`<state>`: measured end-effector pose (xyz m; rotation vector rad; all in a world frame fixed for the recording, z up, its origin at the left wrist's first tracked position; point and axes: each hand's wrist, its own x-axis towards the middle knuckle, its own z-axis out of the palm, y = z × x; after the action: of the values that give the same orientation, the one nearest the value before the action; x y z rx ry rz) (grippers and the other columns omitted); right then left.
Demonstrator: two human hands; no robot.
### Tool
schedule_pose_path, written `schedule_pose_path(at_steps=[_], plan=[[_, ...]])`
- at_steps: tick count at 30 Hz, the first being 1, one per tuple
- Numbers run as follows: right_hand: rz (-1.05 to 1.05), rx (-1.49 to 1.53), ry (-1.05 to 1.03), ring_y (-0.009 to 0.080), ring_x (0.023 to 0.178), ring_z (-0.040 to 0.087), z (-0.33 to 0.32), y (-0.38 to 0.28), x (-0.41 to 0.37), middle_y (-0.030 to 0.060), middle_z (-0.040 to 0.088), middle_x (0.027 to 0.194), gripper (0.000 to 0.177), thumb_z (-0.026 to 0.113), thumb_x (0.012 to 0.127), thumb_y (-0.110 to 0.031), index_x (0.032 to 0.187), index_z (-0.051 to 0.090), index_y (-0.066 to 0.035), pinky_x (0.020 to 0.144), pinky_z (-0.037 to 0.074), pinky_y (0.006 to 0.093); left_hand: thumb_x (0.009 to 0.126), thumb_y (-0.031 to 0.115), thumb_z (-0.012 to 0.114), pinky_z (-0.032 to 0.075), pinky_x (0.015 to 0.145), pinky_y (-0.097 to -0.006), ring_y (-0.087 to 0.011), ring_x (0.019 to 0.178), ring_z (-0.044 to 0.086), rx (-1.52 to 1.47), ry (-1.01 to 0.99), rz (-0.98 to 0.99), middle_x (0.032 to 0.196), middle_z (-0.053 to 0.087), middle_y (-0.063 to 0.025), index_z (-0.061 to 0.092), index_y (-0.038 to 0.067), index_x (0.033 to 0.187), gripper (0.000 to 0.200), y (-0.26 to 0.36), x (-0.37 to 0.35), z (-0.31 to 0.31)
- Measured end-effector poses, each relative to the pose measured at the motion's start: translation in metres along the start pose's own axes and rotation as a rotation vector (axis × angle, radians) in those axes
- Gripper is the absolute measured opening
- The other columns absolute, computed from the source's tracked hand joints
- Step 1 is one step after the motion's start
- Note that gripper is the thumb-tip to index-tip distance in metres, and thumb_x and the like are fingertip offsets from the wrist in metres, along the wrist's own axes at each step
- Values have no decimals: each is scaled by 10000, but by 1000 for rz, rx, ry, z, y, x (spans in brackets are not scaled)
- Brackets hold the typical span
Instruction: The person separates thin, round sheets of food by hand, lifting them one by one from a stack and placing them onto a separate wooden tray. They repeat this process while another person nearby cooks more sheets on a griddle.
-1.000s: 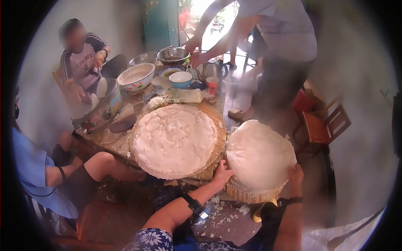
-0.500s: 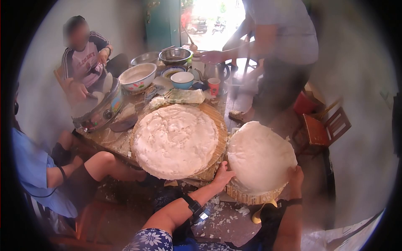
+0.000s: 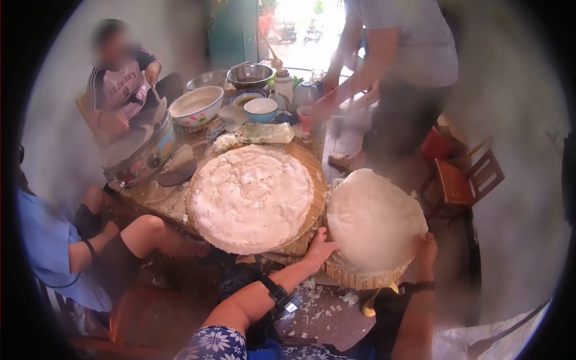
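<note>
A round, smooth white sheet, which looks like dough, covers a round slatted bamboo board in front of me. My left hand is at the left edge, its fingers closed around the rim. At the right edge my right hand grips the rim, with its fingers partly hidden underneath. Left of my hands, a larger, rougher white round lies on another round bamboo board on the table. My left hand is close to that board's lower right side.
On the table stand an enamel basin, a blue bowl, a steel bowl and a red cup. One person sits at the far left with a large pot, another nearer left. A wooden chair is at right.
The standing person's hands have moved down to the kettle and red cup. The seated person's hand has shifted slightly. My hands keep their hold, with the white sheet raised slightly.
</note>
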<state>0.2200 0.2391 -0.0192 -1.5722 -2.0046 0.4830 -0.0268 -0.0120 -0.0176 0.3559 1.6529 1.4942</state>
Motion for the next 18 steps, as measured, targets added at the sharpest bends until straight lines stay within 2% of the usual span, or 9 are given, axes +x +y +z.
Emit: schedule_pose_path(at_steps=[4, 7, 11, 14, 18], plan=[[-10, 8, 6, 374, 943, 597, -3, -6, -3, 196, 638, 980, 390, 623, 751, -301, 1033, 583, -34, 799, 465, 424, 708, 95, 645, 366, 981, -348, -295, 1244, 372, -6, -7, 12, 1350, 347, -241, 242, -18, 1367, 781, -2, 1, 0], [-61, 26, 13, 387, 901, 585, -6, -5, -3, 199, 627, 929, 335, 621, 746, -273, 964, 566, -25, 769, 460, 438, 740, 145, 640, 426, 692, -344, -219, 1054, 449, 35, -26, 13, 1346, 355, -138, 211, 66, 1390, 783, -12, 10, -2], [-208, -158, 158, 354, 777, 605, -8, -7, 4, 189, 607, 785, 292, 615, 768, -226, 944, 571, 2, 682, 465, 401, 739, 140, 639, 427, 664, -327, -220, 1046, 456, 45, -18, -11, 1352, 350, -143, 217, 64, 1391, 781, -8, 9, -2], [-140, -95, 131, 382, 917, 548, -13, -16, -3, 188, 587, 930, 284, 615, 764, -225, 966, 543, -40, 763, 448, 440, 740, 140, 636, 429, 660, -325, -221, 1046, 459, 56, -31, -9, 1354, 351, -147, 222, 63, 1394, 777, -10, 6, -4], [-179, -83, 114, 364, 919, 562, -10, -12, 0, 182, 593, 953, 341, 625, 762, -237, 1043, 558, -56, 773, 454, 427, 746, 141, 633, 432, 663, -325, -216, 1046, 467, 71, -28, -15, 1360, 357, -151, 230, 61, 1393, 767, -5, 0, -4]])
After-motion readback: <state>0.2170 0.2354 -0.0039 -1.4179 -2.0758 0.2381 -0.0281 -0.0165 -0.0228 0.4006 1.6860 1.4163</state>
